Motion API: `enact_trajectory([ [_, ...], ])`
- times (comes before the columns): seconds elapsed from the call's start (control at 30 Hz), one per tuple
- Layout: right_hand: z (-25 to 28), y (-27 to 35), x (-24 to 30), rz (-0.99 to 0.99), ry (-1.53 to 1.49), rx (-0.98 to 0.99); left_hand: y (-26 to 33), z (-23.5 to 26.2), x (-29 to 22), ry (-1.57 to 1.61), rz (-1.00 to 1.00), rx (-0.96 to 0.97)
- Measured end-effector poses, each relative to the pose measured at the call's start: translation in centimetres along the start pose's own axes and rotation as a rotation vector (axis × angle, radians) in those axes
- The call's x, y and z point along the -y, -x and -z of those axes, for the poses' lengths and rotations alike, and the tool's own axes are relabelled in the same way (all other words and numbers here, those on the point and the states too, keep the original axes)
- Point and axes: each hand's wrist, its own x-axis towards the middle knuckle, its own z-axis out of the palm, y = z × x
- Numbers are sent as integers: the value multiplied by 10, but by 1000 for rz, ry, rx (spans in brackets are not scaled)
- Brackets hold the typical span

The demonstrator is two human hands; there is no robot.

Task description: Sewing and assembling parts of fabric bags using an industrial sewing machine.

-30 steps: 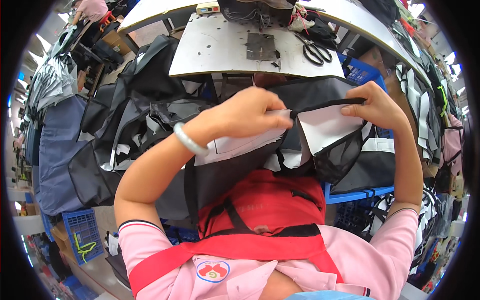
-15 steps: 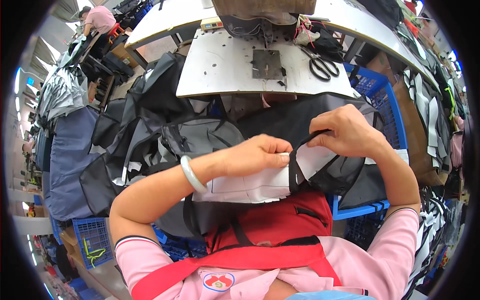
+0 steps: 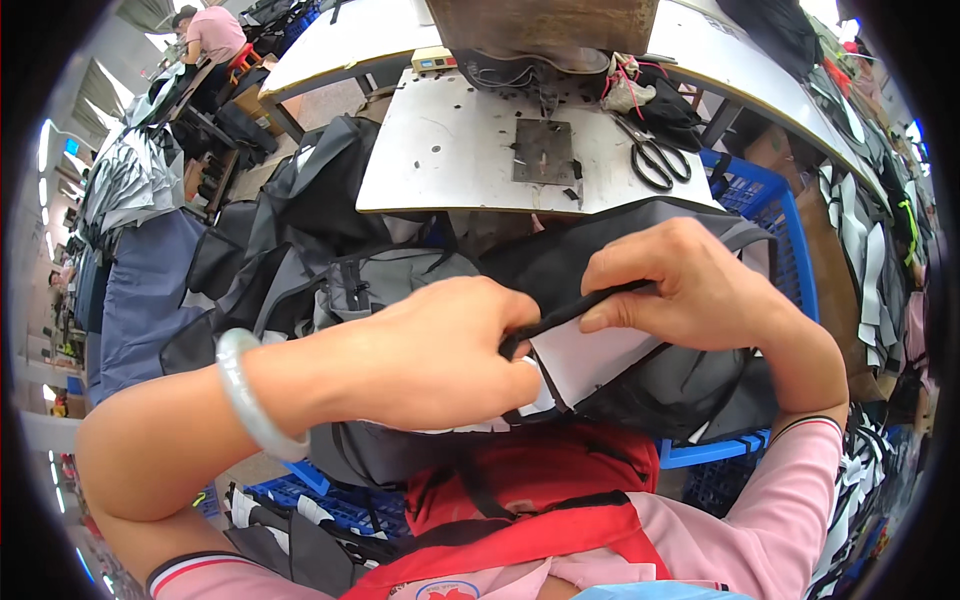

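Over my lap lies a bag piece of black fabric with a white-faced panel [image 3: 590,362] and a black edge strip [image 3: 572,313]. My left hand [image 3: 455,345] pinches the left end of the strip between thumb and fingers. At the strip's other end, my right hand [image 3: 680,285] grips it between thumb and bent forefinger. The strip is drawn nearly straight between both hands, sloping up to the right. Below it the white panel hangs, with dark fabric [image 3: 690,385] folded to its right. My left hand and forearm hide part of the piece.
Ahead stands a sewing machine [image 3: 540,65] on a white table [image 3: 430,150], with black-handled scissors [image 3: 657,160] at its right. Blue crates [image 3: 800,250] flank my right side. Grey and black bag pieces [image 3: 385,280] pile up at left. A person in pink [image 3: 215,35] sits far left.
My left hand has let go of the white panel's edge and now pinches the black strip. My left elbow has swung outward. The strip, curved before, is now straighter between my hands.
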Motion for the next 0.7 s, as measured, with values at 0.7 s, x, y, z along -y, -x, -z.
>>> enact_trajectory([
  [0.7, 22, -11, -32, -160, -141, -63, -47, 30, -1, 279, -36, 13],
])
